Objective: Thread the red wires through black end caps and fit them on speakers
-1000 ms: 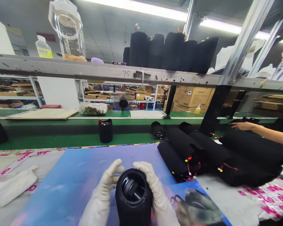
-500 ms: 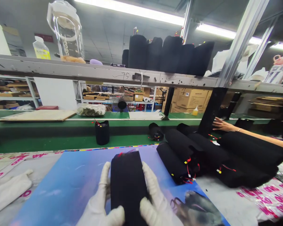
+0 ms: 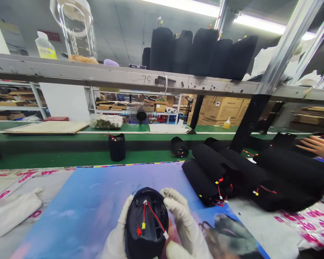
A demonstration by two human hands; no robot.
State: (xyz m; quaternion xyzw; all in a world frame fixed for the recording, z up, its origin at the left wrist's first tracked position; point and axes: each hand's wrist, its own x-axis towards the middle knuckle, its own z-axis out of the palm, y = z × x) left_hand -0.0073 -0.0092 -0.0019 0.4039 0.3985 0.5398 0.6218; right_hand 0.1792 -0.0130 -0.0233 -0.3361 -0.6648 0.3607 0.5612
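Observation:
I hold a black fabric-covered cylinder [image 3: 147, 225] upright at the bottom centre, its end with red wires and small red, yellow and white connectors facing me. My left hand [image 3: 116, 239], in a white glove, wraps its left side. My right hand [image 3: 183, 225], also gloved, curls over the right side and top rim. Both hands grip it above a blue printed mat [image 3: 91, 205].
Several black cylinders [image 3: 232, 176] with red wires lie stacked to the right; another person's hand [image 3: 317, 147] reaches over them. One black cylinder [image 3: 117, 146] stands on the green conveyor [image 3: 56, 156], another [image 3: 179, 146] lies there. A white cloth [image 3: 14, 210] lies left. A shelf [image 3: 110, 77] overhead holds more cylinders.
The cylinder has turned in my hands from lying lengthwise to end-on, its wired end now facing me. The other person's hand has moved right, away from the post.

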